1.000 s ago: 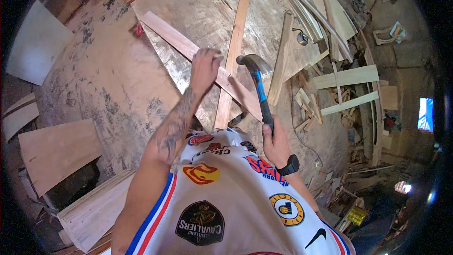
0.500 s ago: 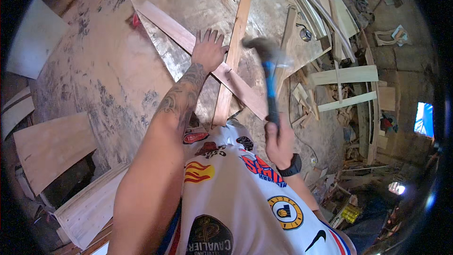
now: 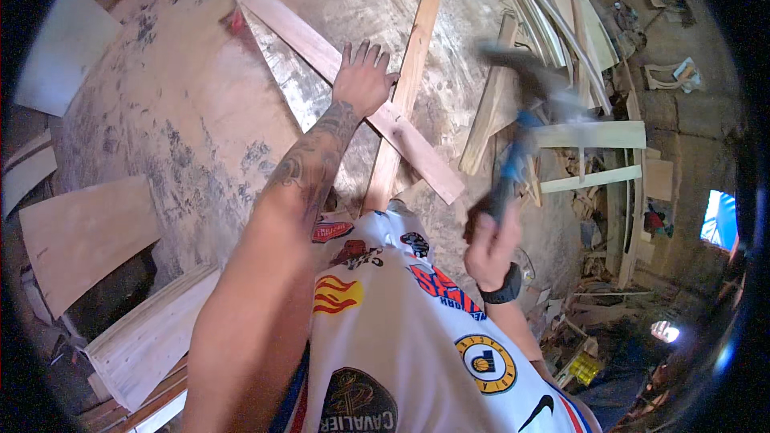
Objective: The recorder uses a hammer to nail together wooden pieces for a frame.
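Observation:
My left hand point(image 3: 365, 82) lies flat, fingers spread, on a pale pinkish wooden board point(image 3: 301, 36). That board crosses on top of a longer, yellower wooden strip point(image 3: 421, 36). A small dark nail point(image 3: 397, 119) seems to stand in the board near the crossing, just right of my left hand. To the right, my right hand point(image 3: 493, 252), with a dark watch at the wrist, is closed round the grip of a hammer point(image 3: 516, 152) with a blue and black handle. The hammer's head is raised and smeared by motion, apart from the boards.
Beneath the boards lies a worn plywood sheet point(image 3: 281, 84). Another short plank point(image 3: 489, 124) rests right of the crossing. Long strips point(image 3: 545, 24) are stacked at the far right, near a pale wooden frame point(image 3: 593, 135). A curved panel point(image 3: 88, 232) stands at the left.
The hammer has swung to the right, away from the boards, with my right hand moving slightly right too. My left hand stays flat on the board.

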Motion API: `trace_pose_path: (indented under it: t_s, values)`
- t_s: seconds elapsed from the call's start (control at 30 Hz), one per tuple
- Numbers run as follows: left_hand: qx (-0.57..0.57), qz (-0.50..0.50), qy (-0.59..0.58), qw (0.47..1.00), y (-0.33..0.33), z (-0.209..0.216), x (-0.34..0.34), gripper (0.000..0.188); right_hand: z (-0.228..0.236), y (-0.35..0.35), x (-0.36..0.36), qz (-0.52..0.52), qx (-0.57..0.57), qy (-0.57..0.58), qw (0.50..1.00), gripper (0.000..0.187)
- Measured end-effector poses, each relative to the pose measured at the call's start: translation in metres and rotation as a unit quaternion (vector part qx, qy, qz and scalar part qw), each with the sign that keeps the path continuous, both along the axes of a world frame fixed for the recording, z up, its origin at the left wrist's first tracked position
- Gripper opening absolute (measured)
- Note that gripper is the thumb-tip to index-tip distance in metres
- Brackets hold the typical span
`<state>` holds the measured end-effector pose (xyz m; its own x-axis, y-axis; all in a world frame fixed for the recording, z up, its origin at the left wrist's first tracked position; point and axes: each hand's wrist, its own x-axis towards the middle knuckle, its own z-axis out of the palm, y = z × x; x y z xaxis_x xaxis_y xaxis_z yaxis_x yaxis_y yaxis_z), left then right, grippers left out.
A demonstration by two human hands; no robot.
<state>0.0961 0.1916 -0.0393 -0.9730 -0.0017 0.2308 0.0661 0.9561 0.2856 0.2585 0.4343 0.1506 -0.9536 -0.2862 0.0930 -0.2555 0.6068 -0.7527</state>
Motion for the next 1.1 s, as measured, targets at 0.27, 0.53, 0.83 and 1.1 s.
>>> trace_pose_path:
  t_s: [0.27, 0.53, 0.83, 1.1]
  values:
    - [0.008, -0.008, -0.007, 1.0, 0.006, 0.0, -0.001, 0.054, -0.045, 0.008, -0.002, -0.032, 0.207, -0.132, 0.969, 0.025]
    - [0.013, -0.009, 0.024, 1.0, -0.001, 0.003, 0.0, 0.051, -0.008, 0.001, 0.005, 0.067, -0.179, 0.147, 0.97, 0.023]
    - [0.03, 0.002, -0.007, 1.0, 0.002, 0.0, 0.006, 0.05, -0.004, 0.002, -0.002, -0.02, 0.097, -0.024, 0.995, 0.026]
    - [0.013, -0.016, 0.01, 1.0, 0.011, 0.005, -0.004, 0.05, -0.084, 0.02, 0.016, -0.03, 0.234, -0.097, 0.967, 0.027]
